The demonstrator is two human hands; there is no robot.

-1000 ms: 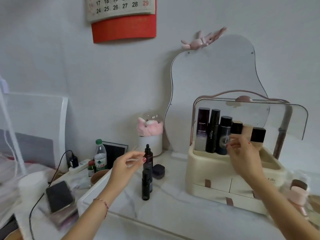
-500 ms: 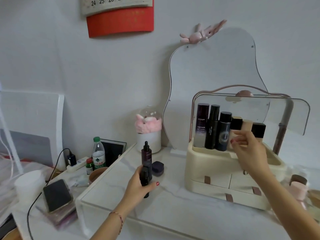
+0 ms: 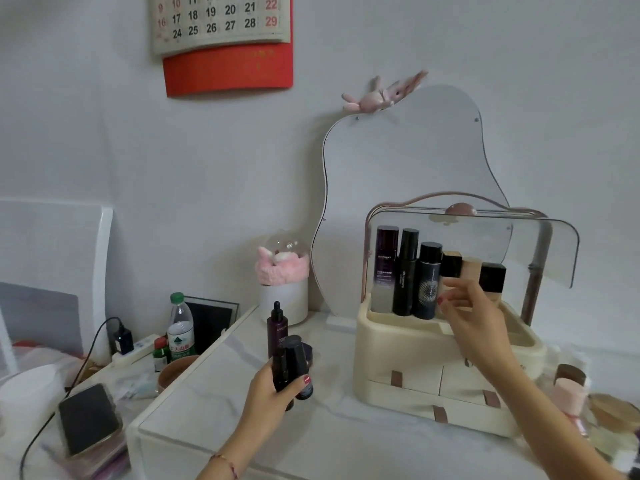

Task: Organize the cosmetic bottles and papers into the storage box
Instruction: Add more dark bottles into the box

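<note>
A: White marble-look worktop (image 3: 346,441) fills the lower half, and at about three o'clock on it sits the cream storage box (image 3: 408,351), its clear lid (image 3: 540,244) swung up.

B: What's inside?

A: A row of bottles standing upright at the back: a purple bottle (image 3: 386,268) at the nine o'clock end, then a slim black bottle (image 3: 406,271), a black bottle with a starburst print (image 3: 428,282), and two beige foundation bottles (image 3: 471,271) with black caps toward three o'clock.

B: And the hands?

A: The right hand (image 3: 474,327) is inside the box's top tray, fingers curled at the base of the foundation bottles; I cannot tell whether it pinches one. The left hand (image 3: 273,393), at six o'clock of centre, grips two small dark bottles (image 3: 292,368) together, lifted just in front of a tall dropper bottle (image 3: 277,327) standing on the worktop.
</note>
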